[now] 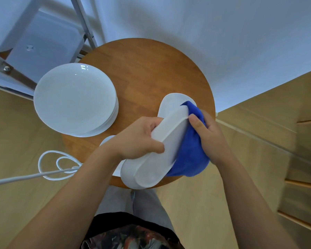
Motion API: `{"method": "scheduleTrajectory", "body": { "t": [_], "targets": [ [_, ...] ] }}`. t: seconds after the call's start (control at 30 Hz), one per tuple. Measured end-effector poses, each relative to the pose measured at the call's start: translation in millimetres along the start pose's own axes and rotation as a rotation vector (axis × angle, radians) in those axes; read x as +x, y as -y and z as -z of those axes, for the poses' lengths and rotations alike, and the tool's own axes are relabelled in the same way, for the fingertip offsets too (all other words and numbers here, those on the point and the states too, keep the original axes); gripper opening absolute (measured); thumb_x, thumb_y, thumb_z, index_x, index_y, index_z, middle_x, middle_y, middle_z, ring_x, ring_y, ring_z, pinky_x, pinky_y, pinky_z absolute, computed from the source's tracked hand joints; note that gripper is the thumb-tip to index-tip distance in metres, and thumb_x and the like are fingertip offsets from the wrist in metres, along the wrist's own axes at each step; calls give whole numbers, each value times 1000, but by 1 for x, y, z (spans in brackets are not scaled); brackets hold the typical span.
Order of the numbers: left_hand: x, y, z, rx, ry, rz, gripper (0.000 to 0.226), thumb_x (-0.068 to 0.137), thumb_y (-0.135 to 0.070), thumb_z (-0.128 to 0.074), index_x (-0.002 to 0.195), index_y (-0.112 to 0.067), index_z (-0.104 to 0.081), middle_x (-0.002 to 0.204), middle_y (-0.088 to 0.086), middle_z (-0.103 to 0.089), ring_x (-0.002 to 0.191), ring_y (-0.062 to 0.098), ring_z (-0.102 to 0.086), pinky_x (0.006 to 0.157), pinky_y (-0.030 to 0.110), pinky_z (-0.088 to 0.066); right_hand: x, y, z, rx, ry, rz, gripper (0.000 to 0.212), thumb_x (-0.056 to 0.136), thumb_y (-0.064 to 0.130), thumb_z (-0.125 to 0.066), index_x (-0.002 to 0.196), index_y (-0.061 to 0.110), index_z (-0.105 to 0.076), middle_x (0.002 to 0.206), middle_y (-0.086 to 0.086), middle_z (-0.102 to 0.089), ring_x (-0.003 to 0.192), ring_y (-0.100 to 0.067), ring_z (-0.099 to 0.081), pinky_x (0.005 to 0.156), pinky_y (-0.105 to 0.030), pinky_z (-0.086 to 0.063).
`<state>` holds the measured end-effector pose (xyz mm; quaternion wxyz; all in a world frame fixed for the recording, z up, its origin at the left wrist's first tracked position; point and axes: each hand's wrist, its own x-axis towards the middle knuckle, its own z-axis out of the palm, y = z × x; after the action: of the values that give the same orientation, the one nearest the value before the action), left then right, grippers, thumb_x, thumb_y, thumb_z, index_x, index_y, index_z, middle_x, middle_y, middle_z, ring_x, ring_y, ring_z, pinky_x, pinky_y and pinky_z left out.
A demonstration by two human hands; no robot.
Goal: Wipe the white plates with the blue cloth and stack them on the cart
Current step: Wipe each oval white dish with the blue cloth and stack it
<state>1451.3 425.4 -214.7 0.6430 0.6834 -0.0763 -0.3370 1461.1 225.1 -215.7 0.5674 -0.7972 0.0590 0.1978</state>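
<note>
Left hand point(141, 136): gripping the rim of a white plate point(162, 146), fingers curling over the far side, thumb lying across the near face.
Left arm: reaching in from the lower left, forearm bare, wrist angling toward the right.
Right hand point(207, 136): clasping the blue cloth point(191, 151) against the plate, thumb pressing at the rim, remaining fingers hiding behind the cloth (their spread cannot be told).
Right arm: reaching in from the lower right, forearm bare.
White plate: tilting steeply, nearly edge-on to the camera, hovering above the near edge of the round wooden table point(151, 72).
Blue cloth: bunching along the plate's right side, hanging below the right hand.
Plate stack point(74, 99): sitting on the table's left side, well apart from the held plate.
White cable point(48, 168): looping beside the table, lower left.
</note>
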Motion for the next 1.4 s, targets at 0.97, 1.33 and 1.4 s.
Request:
{"method": "scheduleTrajectory", "body": {
  "t": [0.97, 1.33, 1.4],
  "targets": [
    [27, 19, -22, -710, -954, 105, 31, 96, -41, -49, 74, -30, -68, 73, -14, -73, 73, 5, -70, 71, 27, -56, -71, -20, -96, -921, -75, 327, 46, 91, 31, -45, 134, 19, -55, 150, -10, -36, 135, -43, -35, 75, -47, -55],
    [20, 23, -34, -931, -650, 52, 31, 99, -41, -39, 118, -27, -59, 112, -2, -70, 104, 17, -67, 83, 37, -56, -67, -47, -80, -678, -504, 323, 45, 103, 35, -22, 141, 13, -27, 149, -12, -26, 139, -33, -18, 92, -38, -50],
    [18, 25, -29, -928, -599, 31, 32, 99, -39, -37, 120, -27, -58, 112, -3, -71, 101, 15, -68, 77, 33, -57, -67, -49, -77, -663, -516, 350, 46, 102, 33, -26, 142, 11, -27, 148, -12, -26, 138, -32, -19, 94, -25, -42]
  ]
}}
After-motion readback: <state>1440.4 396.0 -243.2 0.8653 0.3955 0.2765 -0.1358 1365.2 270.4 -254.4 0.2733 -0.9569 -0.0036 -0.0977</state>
